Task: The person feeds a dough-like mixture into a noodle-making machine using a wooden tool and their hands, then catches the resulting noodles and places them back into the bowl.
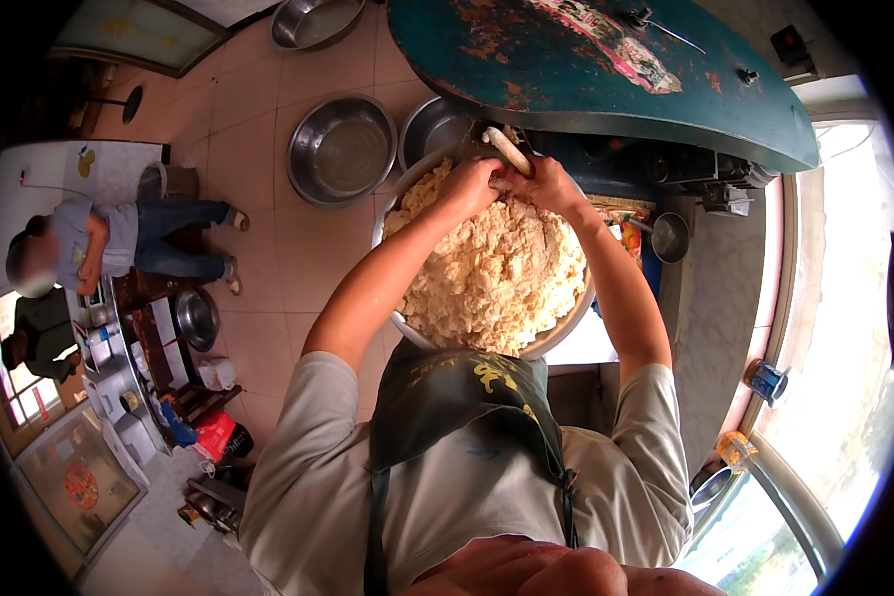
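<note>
A large metal bowl heaped with rough, crumbly pale dough sits in front of me, below a worn teal machine. My left hand is at the bowl's far side with its fingers curled, beside my right hand; what it grips is hidden. My right hand is closed at the lower end of a pale, short rod that slants up toward the machine's underside. Dough lies below both hands.
Two metal basins are on the tiled floor at upper left, another above. A person stands at left by a cluttered counter. A small pot is right of my bowl; a bright window lines the far right.
</note>
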Available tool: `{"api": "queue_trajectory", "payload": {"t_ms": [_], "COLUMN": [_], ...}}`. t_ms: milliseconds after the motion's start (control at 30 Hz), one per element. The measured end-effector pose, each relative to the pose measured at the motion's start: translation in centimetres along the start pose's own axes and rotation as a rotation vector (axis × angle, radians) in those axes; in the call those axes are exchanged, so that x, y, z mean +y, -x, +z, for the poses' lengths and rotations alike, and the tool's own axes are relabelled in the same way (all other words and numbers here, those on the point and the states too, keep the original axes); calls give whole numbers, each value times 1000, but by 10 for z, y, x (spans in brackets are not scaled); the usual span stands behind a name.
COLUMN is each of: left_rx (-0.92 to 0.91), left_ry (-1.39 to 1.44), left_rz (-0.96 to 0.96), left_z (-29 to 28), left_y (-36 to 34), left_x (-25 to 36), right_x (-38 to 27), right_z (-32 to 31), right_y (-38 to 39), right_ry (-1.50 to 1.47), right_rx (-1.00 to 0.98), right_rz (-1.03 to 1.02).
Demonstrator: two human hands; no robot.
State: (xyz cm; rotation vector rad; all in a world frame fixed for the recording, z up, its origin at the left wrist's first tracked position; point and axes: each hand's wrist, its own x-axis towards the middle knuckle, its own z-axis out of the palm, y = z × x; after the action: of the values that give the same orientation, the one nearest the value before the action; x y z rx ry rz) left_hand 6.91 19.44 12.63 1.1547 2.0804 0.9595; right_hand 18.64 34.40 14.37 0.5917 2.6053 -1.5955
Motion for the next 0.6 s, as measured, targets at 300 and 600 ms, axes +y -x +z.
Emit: {"api": "queue_trajectory", "payload": {"t_ms": [300,600], "left_rx": [-259,-486], "left_ry": [-162,-336], "left_rz": [49,23], "left_z": [-8,-6], "left_y": [-8,-28], "left_x": [-5,13], "right_x": [-4,163], "right_z": [-38,72], "right_y": [136,416], "right_ry": [-151,148], "right_rx": [297,509], "right_rz": [182,958]}}
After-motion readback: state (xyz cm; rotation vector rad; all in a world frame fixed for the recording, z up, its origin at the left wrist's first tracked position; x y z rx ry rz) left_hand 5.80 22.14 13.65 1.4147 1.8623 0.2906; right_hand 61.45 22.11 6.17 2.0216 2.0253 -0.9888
